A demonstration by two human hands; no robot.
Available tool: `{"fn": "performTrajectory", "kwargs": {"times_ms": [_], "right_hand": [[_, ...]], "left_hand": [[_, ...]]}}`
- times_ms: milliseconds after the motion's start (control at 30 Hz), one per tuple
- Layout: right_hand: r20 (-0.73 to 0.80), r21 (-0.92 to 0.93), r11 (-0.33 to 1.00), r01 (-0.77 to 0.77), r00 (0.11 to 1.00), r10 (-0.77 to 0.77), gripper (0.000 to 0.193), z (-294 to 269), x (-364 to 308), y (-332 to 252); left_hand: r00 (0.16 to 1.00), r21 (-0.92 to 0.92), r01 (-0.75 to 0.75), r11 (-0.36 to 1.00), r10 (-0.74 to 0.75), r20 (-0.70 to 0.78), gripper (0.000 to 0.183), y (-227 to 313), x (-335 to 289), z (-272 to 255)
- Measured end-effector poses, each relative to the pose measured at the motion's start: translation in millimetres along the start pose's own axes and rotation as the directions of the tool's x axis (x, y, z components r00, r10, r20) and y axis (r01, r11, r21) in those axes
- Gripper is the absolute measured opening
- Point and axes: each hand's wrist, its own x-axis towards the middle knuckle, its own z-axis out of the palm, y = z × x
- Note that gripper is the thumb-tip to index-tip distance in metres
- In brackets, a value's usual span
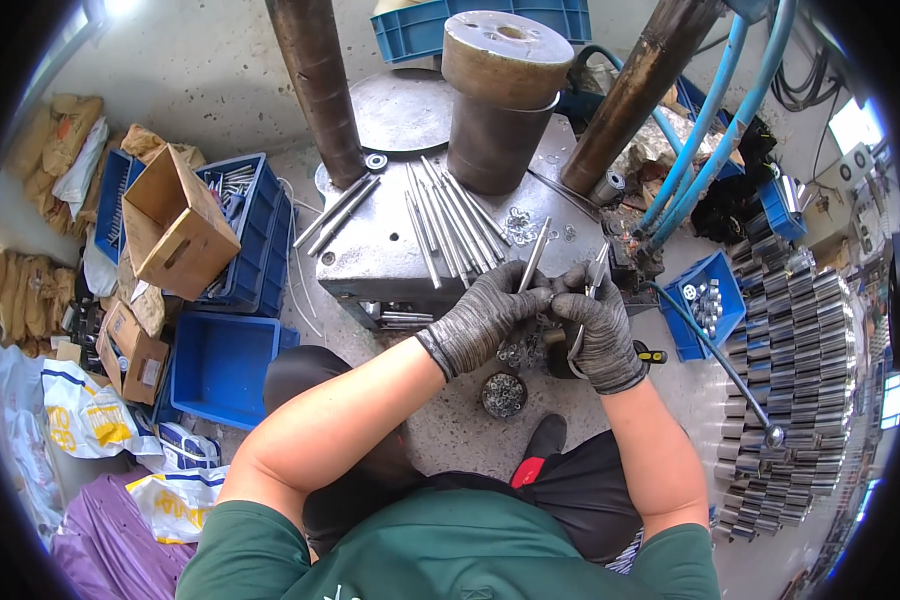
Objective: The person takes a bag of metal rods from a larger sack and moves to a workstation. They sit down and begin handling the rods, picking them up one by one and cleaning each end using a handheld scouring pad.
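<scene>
My left hand (482,318), in a dark grey glove, is closed around a slim metal rod (536,255) that slants up out of the grip. My right hand (602,325), gloved alike, grips pointed metal pliers (597,272) with the tips upward. Both hands meet in front of the press table (375,255), fingertips almost touching; whatever is between them is too small to make out. Just beyond, several loose metal rods (448,225) lie fanned on the table, with small metal rings (520,227) to their right. Below the hands stands a round tub of small rings (504,395).
A heavy steel cylinder (500,140) rises from the table between two columns (320,90). Blue bins (225,368) and an open cardboard box (182,235) stand left. To the right are a blue bin of metal parts (705,305), a lever (735,380) and stacked metal cylinders (795,390).
</scene>
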Motion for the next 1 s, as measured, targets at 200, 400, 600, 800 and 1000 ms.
{"fn": "performTrajectory", "kwargs": {"times_ms": [200, 400, 600, 800, 1000], "right_hand": [[-0.058, -0.092, 0.996, -0.005, 0.998, 0.000, 0.021, 0, -4, -4], [-0.115, -0.114, 0.984, -0.140, 0.985, 0.127, 0.034, -4, -6, -4], [0.076, 0.006, 0.968, -0.250, 0.966, 0.249, 0.061, -12, -8, -11], [0.299, -0.893, 0.231, 0.387, 0.892, -0.339, 0.060, -3, -20, -32], [0.453, -0.859, 0.050, 0.509, 0.803, -0.387, 0.062, 3, -22, -43]], "left_hand": [[1.000, -0.048, -0.009, 0.999, 0.009, 0.006, 0.033, -11, 1, 0], [0.999, 0.082, 0.009, 0.997, -0.006, -0.033, 0.028, -3, -4, 4], [0.996, -0.169, -0.028, 0.985, 0.013, -0.087, 0.023, -5, 5, -14], [0.963, -0.176, -0.044, 0.983, -0.005, -0.269, 0.017, 14, 0, -21], [0.954, -0.157, -0.025, 0.987, -0.023, -0.298, 0.016, 20, -3, -22]]}}
